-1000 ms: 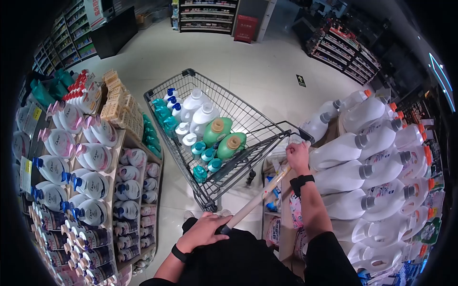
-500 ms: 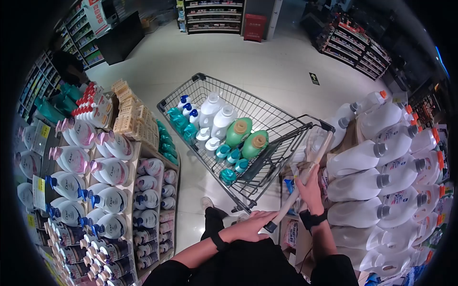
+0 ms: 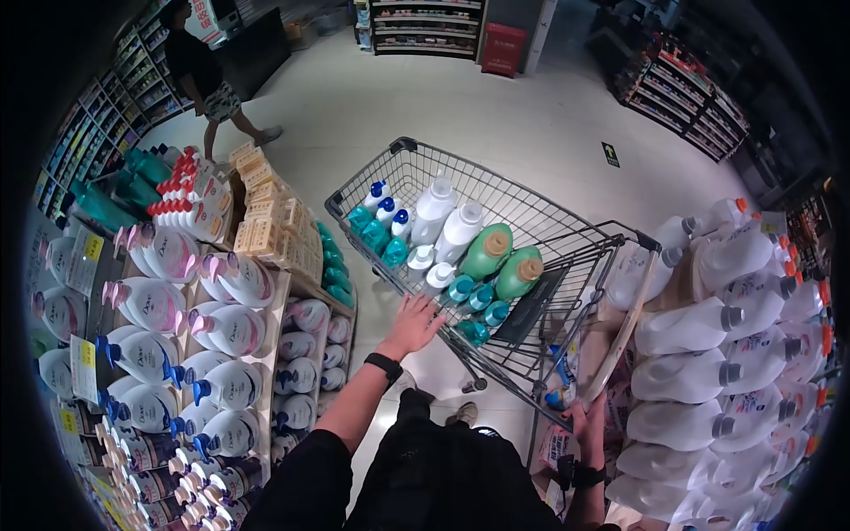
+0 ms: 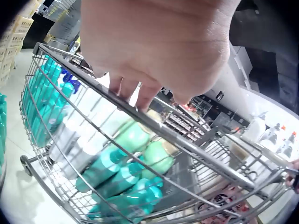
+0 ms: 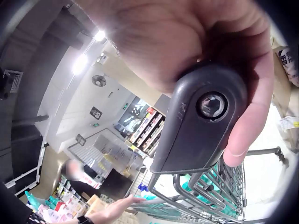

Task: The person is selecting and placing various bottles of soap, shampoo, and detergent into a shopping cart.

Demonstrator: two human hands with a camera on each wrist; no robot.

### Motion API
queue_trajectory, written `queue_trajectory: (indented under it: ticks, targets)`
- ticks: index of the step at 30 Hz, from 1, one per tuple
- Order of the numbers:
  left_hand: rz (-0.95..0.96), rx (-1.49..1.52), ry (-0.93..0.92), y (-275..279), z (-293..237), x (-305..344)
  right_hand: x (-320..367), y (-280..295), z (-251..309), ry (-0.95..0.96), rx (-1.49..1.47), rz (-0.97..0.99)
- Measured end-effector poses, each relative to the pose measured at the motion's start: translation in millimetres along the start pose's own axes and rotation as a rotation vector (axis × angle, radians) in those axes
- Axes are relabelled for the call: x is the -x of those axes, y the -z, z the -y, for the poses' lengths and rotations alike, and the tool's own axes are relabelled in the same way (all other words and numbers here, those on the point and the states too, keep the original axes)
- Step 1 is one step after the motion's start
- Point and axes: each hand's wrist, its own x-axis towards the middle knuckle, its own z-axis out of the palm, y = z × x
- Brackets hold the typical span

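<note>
A wire shopping cart (image 3: 522, 190) stands at an angle, holding white bottles (image 3: 434, 211), green bottles (image 3: 488, 251) and teal bottles (image 3: 460, 288). My left hand (image 3: 413, 326) is at the cart's near side rim, fingers straight; in the left wrist view the fingers (image 4: 128, 88) reach over the metal rim (image 4: 166, 134). My right hand (image 3: 586, 425) grips the near end of the cart's pale handle (image 3: 622, 341). From the right wrist, its fingers curl round the handle's black end piece (image 5: 198, 126).
Dove bottles (image 3: 235, 332) fill a display on the left, beside stacked yellowish boxes (image 3: 266, 217). Large white jugs (image 3: 682, 327) are stacked close on the right. A person in dark clothes (image 3: 195, 62) walks at the upper left. Shelves (image 3: 425, 28) stand beyond the pale floor.
My left hand has left the handle's near end and reached forward to the cart's side. The right hand has moved back along the handle to that end. A walking person has come into view.
</note>
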Motion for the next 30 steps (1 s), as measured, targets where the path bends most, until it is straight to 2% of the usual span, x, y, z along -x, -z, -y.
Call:
queue_trajectory:
  ticks: [2,4,6,8,10,12,13,15,17,19,20,21,27,28,30]
  targets:
    - [0.075,-0.046,0.047,6.8,19.2,-10.8,-16.7,7.9,-1.6,-0.116,0.027,-0.052]
    - [0.082,-0.032,-0.025,14.0,26.9,-19.5,-26.7,9.0,5.5,-0.079,0.049,-0.104]
    - [0.097,-0.058,-0.019,10.4,25.4,-23.4,-34.1,5.4,15.5,-0.110,0.205,-0.281]
    - [0.111,-0.083,-0.013,6.7,19.6,-30.4,-41.1,-2.7,38.7,-0.042,0.466,-0.433]
    - [0.192,-0.047,0.132,9.6,9.3,-39.3,-59.1,2.8,38.7,-0.216,0.578,-0.435]
    - [0.193,-0.064,0.110,7.8,7.9,-41.6,-73.8,1.0,21.7,-0.163,0.645,-0.553]
    - [0.197,-0.081,0.089,7.1,7.5,-41.5,-76.8,-0.6,19.1,-0.160,0.643,-0.553]
    - [0.234,-0.026,0.061,6.0,11.1,-41.9,-81.0,-10.8,37.9,-0.288,0.739,-0.654]
    - [0.258,0.008,-0.015,-5.9,13.2,-38.3,-85.5,0.6,23.7,-0.268,0.730,-0.695]
    - [0.266,-0.005,-0.010,-12.7,0.3,-33.8,-88.7,12.5,17.2,-0.225,0.694,-0.716]
    - [0.278,-0.018,-0.010,-13.3,-4.9,-31.4,-92.5,18.3,15.2,-0.280,0.743,-0.704]
    - [0.230,-0.033,-0.036,-12.8,-8.1,-28.7,-96.2,20.4,16.8,-0.335,0.792,-0.692]
    - [0.158,-0.021,-0.056,-21.4,-18.9,-23.3,-110.5,31.7,12.6,-0.304,0.807,-0.706]
    - [0.155,-0.026,-0.034,-20.0,-25.0,-21.1,-107.8,32.9,18.8,-0.294,0.810,-0.685]
    - [0.201,0.037,-0.036,-13.9,-32.5,-17.0,-98.5,30.3,28.8,-0.162,0.744,-0.770]
